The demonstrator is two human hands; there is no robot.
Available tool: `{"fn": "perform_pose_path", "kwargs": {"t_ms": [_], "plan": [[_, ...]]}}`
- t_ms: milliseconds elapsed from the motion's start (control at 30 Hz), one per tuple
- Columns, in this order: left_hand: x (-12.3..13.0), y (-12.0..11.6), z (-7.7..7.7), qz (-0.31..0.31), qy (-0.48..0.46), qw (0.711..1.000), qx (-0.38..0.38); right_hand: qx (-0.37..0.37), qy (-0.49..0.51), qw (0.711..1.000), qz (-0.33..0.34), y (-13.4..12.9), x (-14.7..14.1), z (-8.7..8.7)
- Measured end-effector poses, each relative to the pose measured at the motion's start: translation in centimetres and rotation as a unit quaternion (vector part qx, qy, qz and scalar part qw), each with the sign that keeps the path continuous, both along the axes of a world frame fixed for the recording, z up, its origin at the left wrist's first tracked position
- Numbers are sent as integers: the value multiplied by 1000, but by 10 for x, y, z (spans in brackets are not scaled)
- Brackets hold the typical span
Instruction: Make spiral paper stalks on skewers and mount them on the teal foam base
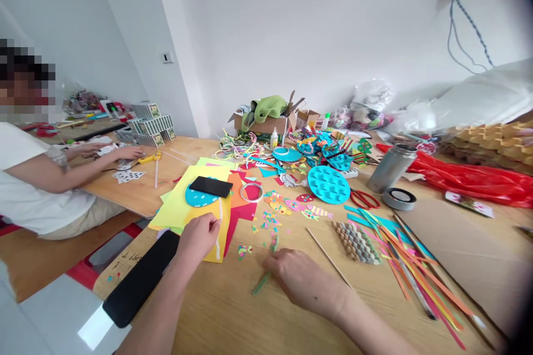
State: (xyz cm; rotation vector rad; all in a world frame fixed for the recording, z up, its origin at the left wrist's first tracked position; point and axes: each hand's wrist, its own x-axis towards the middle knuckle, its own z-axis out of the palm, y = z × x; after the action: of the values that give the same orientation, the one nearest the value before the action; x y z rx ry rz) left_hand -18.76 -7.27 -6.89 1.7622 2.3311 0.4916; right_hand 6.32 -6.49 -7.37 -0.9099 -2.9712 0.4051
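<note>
My left hand [202, 237] is closed, fingers curled together, over the yellow paper [187, 180]. Whatever it may pinch is hidden. Beside its fingertips a white strip [220, 222] runs down the paper. My right hand [306, 277] pinches a thin green strip [261, 284] just above the wooden table; its two ends stick out either side of the fingers. Near that hand lie small colourful paper scraps [245, 252], and a thin wooden stick [328, 255] is to its right. Several decorated paper fish [281, 208] lie farther off.
A black phone [211, 186] rests on a blue disc on the papers; a long black case [141, 280] sits left. Rightward are a blue plate [328, 184], red scissors [364, 198], a metal bottle [391, 168], tape and coloured strips [410, 255]. Another person [41, 177] sits left.
</note>
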Motion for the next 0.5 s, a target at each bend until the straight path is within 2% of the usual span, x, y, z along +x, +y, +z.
{"fn": "perform_pose_path", "kwargs": {"t_ms": [100,167,267,333,367,400,433,500], "plan": [[-13,0,-9,18,42,998,-32,69,-22,997,30,-3,-8,-13],[-13,0,-15,23,57,997,-45,98,-22,994,37,-2,-11,-16],[-6,2,-14,35,70,996,-38,123,3,991,52,1,-8,-5],[5,2,-4,29,34,999,-4,150,54,986,45,3,-3,7],[12,3,3,6,-34,998,44,167,87,982,34,3,1,13],[21,3,11,-41,-135,987,77,182,122,975,24,4,4,19],[31,5,19,-97,-238,963,76,195,158,968,18,4,7,23],[53,8,35,-178,-399,900,2,209,222,952,18,4,12,28]]}}
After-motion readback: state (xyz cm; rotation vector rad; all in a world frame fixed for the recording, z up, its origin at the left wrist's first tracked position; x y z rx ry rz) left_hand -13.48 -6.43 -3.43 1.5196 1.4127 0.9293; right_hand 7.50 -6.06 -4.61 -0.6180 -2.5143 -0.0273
